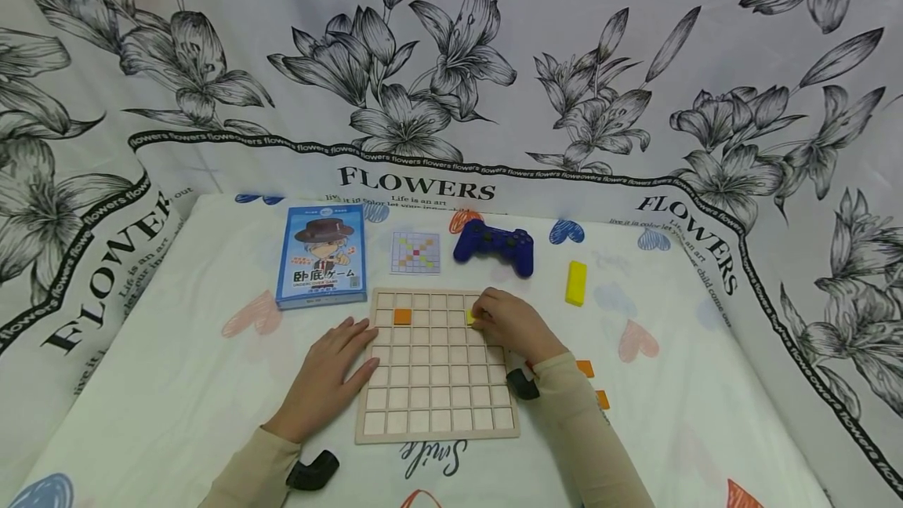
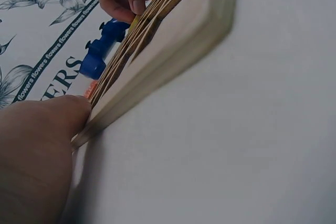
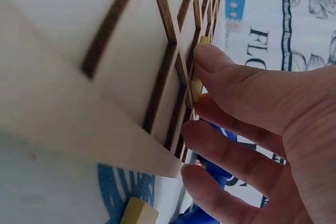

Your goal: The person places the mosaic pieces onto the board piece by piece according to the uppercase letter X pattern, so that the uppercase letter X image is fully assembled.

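Note:
A wooden grid board (image 1: 440,439) with square cells lies flat on the cloth. One orange square tile (image 1: 403,317) sits in a cell near its far left. With thumb and fingertips, my right hand (image 1: 511,321) pinches a yellow square tile (image 1: 470,318) at the far right cells; the same tile (image 3: 196,88) shows under the thumb in the right wrist view. My left hand (image 1: 326,375) rests at the board's left edge, its fingers spread and touching the frame. In the left wrist view that hand (image 2: 39,150) lies against the board's side.
Beyond the board are a blue boxed game (image 1: 323,257), a small colour pattern card (image 1: 415,252) and a blue game controller (image 1: 494,247). A yellow block (image 1: 576,283) lies to the right. Orange tiles (image 1: 585,368) show partly behind the right forearm.

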The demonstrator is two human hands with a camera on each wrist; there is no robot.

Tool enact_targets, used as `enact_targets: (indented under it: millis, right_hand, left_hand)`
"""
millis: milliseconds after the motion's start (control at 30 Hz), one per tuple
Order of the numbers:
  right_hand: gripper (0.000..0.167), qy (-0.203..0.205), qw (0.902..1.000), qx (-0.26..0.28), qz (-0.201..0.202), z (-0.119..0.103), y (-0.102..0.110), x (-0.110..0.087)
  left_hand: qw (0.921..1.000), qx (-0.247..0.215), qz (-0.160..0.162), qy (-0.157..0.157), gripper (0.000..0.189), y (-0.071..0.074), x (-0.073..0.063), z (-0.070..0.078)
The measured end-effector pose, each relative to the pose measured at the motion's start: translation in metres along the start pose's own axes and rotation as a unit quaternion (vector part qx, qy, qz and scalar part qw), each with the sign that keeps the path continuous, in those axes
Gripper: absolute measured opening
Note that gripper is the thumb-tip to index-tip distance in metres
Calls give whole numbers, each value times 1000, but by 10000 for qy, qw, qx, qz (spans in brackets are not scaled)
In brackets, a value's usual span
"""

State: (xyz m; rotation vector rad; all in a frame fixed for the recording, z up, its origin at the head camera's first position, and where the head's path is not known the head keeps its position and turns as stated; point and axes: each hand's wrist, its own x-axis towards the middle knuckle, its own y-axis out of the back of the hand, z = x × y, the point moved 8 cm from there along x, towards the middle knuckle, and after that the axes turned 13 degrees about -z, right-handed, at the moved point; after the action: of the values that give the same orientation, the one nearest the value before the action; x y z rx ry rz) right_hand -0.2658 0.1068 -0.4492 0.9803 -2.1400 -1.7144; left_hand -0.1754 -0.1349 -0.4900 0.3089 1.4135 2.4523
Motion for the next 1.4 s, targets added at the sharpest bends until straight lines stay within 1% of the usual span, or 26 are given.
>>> enact_targets:
  millis: [133,400,500,667,733,800,867,933,1067,1167,1267,1333,1400]
  right_hand:
    - [14,-30,10000,52,47,1,-1,-1]
    - [12,269,9991,-195,270,-1,-1,-1]
    - [11,262,9990,-198,316,-2,-1,-2]
    - [14,24,9988,-213,444,-1,3,-13]
    - [16,-97,9980,-281,565,0,6,-23]
    - [18,-248,9965,-386,704,2,10,-37]
    - [20,-507,9945,-469,783,8,11,-54]
    - [21,-832,9925,-426,782,17,9,-75]
    - [24,-1556,9859,-293,548,39,0,-117]
    - [25,-1915,9809,-208,273,50,-9,-143]
    - [26,-2128,9771,3,-10,53,-20,-156]
    - [29,-2191,9754,199,-115,51,-26,-158]
    - [33,-2157,9759,281,-146,47,-31,-156]
  left_hand:
    - [10000,21,4,4,51,0,0,0]
    - [9998,36,111,-133,50,1,-1,1]
    - [9998,25,112,-144,50,1,-2,1]
    - [9998,64,104,-127,51,2,-2,0]
    - [9999,88,85,-104,51,2,-1,0]
    - [9999,91,53,-93,51,2,-1,1]
    - [9999,137,28,-99,51,2,-2,3]
    - [9997,194,-1,-115,52,2,-4,5]
    - [9994,278,-74,-177,53,-2,-14,12]
    - [9994,235,-88,-232,52,-6,-21,16]
    - [9993,217,-10,-291,49,-6,-24,17]
    - [9994,199,49,-295,48,-5,-25,16]
    - [9993,195,94,-289,47,-4,-24,15]
